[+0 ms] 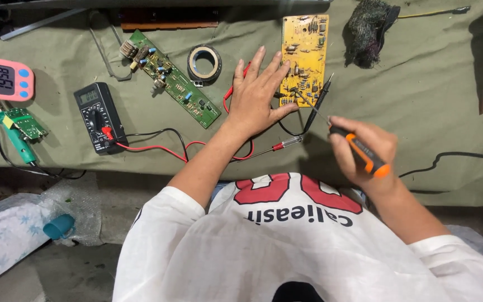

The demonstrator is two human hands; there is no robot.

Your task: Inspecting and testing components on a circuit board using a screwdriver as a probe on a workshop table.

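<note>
Screwdriver [360,149] work is under way on a yellow circuit board [304,59] lying at about one o'clock on the green cloth-covered bench [420,100]. The right hand [364,150] is closed around the tool's black-and-orange handle, and its thin shaft angles up toward eleven o'clock, the tip touching or just over the board's lower edge. The left hand [258,95] lies flat and released, fingers spread, on the cloth just beside the board at its nine o'clock side, thumb near the bottom corner; it grasps nothing.

A black probe [318,103] rests across the board's lower right corner, and a red probe [286,143] lies at six o'clock from the left hand. Both leads run back to a black multimeter [97,116] at nine o'clock. A green circuit board [171,78] and a roll of tape [204,62] sit between meter and hand.

Risk, as I judge it: the board is only loosely steadied from one side, so a push from the tip could make it skate away or let the blade slip across components. The loose black probe could also be knocked off.
</note>
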